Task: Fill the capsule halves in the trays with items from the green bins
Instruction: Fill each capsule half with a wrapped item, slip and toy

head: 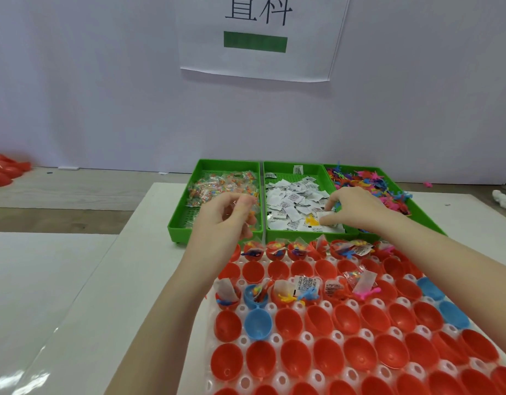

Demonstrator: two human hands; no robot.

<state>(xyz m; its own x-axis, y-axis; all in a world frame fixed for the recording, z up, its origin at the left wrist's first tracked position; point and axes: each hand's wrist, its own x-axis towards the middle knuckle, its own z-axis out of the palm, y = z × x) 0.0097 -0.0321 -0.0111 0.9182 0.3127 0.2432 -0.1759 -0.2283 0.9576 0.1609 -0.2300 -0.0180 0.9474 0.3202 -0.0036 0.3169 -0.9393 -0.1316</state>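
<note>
Three green bins stand side by side at the back: the left bin [180, 220] holds clear packets of coloured beads, the middle bin [311, 167] holds white paper packets, the right bin [423, 216] holds small coloured plastic figures. In front lies a white tray [331, 336] with rows of red and a few blue capsule halves [257, 323]; the far row and part of the third row hold items. My left hand [222, 220] pinches a clear bead packet [247, 212] over the left bin. My right hand [357, 208] pinches a white paper packet [326, 219] in the middle bin.
White sheets cover the table [75, 280]. A pile of red capsule halves [3, 169] lies at the far left by the wall. A paper sign [260, 35] hangs on the wall behind the bins. A white object [505, 199] sits at the right edge.
</note>
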